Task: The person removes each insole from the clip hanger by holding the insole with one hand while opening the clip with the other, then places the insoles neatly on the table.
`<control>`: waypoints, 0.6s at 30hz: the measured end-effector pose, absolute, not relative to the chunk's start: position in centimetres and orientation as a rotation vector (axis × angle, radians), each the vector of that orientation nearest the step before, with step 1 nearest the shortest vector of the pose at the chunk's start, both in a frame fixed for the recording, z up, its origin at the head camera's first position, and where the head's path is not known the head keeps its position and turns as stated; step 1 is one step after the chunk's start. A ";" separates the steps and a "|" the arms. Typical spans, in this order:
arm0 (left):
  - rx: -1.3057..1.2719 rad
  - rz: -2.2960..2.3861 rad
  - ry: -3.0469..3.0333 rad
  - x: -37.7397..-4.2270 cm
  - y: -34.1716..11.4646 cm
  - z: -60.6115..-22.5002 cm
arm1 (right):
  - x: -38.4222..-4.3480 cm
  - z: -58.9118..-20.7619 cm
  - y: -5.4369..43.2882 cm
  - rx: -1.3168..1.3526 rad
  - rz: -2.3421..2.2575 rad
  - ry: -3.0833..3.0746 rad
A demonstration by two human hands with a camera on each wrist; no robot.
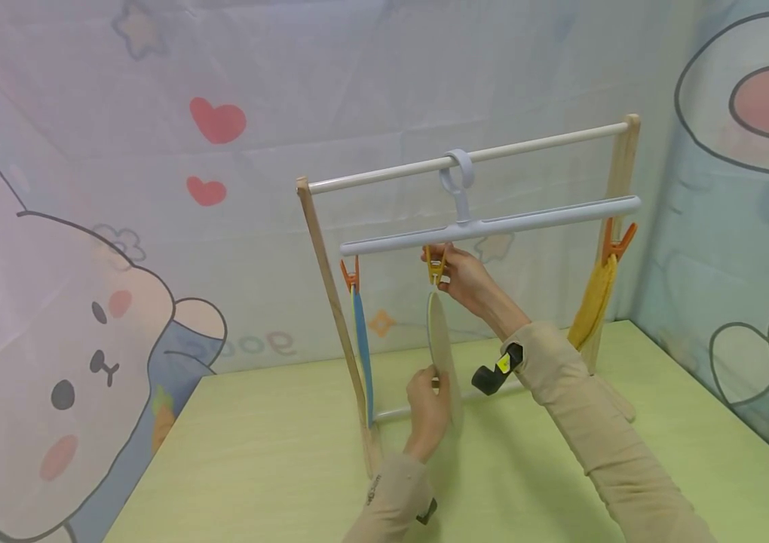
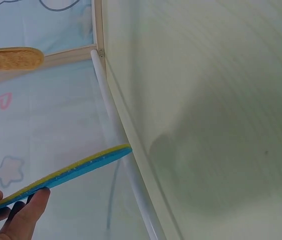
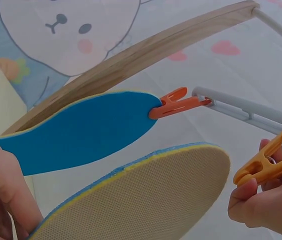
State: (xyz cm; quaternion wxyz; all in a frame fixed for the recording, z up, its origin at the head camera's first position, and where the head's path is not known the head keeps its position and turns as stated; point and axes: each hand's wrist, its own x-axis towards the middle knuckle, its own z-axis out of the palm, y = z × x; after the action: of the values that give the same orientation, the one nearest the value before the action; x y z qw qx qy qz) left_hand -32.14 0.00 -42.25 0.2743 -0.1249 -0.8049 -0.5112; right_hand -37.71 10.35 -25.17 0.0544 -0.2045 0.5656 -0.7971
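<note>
My left hand (image 1: 429,411) grips a shoe insole (image 1: 440,339) by its lower part, holding it upright. Its face in the right wrist view is beige mesh, with a blue and yellow edge. At the hanger's middle, my right hand (image 1: 469,283) pinches a yellow clothespin (image 3: 263,165) between thumb and fingers. One handle of the clothespin meets the white hanger (image 1: 527,222). The insole's top end lies close to the clothespin's jaws, apart from them. To the left, an orange clothespin (image 3: 178,103) holds a blue-faced insole (image 3: 91,132) hanging from the hanger.
The hanger hooks over a rack's white top bar (image 1: 384,172), between wooden posts (image 1: 333,302). At its right end, another orange clothespin (image 1: 618,243) holds a mustard-yellow insole-like piece (image 1: 591,305). A lower white bar (image 1: 394,413) crosses near the pale green table (image 1: 255,452). Cartoon-printed cloth (image 1: 357,90) stands behind.
</note>
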 end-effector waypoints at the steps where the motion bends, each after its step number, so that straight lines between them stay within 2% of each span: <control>1: -0.336 -1.377 -2.161 -32.1 0.0 -42.2 | -37.7 -25.2 10.4 -0.626 -2.425 1.707; 18: -0.362 -1.393 -2.149 -31.5 -0.8 -41.9 | -38.2 -25.4 10.3 -0.648 -2.444 1.645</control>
State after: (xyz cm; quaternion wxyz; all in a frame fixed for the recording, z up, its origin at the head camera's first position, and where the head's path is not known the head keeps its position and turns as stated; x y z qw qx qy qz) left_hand -31.50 -0.77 -41.86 0.2741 -0.1345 -0.7990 -0.5180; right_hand -38.22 10.32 -25.36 0.0626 -0.2143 0.5442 -0.8087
